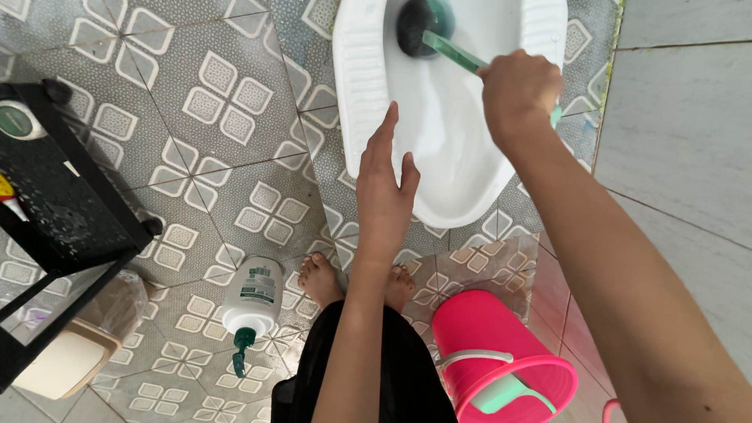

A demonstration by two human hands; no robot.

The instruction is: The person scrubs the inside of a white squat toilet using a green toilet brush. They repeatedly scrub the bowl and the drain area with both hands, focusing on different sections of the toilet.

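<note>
Grey patterned floor tiles point(196, 102) with white leaf-and-square motifs run across the room, meeting a plain pale wall point(689, 117) on the far right.

At the far left stands a black metal rack point(59, 207) with a speckled shelf; a round white lid and a small red-and-yellow item sit at its edge, too cut off to identify. Below it, a cream bin point(66, 356) lined with a clear bag rests on the tiles. Just right of that, a white pump bottle point(252, 296) with a green nozzle lies on its side on the floor.

Near the middle, the person's bare feet point(321, 278) stand on the tiles just short of the white squat toilet pan point(368, 70), which is set into the floor and runs up to the top edge of view. The left hand point(384, 184) hovers over the near rim of the pan, flat and empty, fingers straight and held close together, thumb apart.

Further right, the right hand point(518, 90) is closed in a fist around the green handle of a toilet brush point(439, 39); the dark brush head lies inside the pan near its upper end, at the drain.

Low on the right, a pink bucket point(478, 333) with a white handle stands on the floor, a pale green scoop point(501, 392) resting inside it.
</note>
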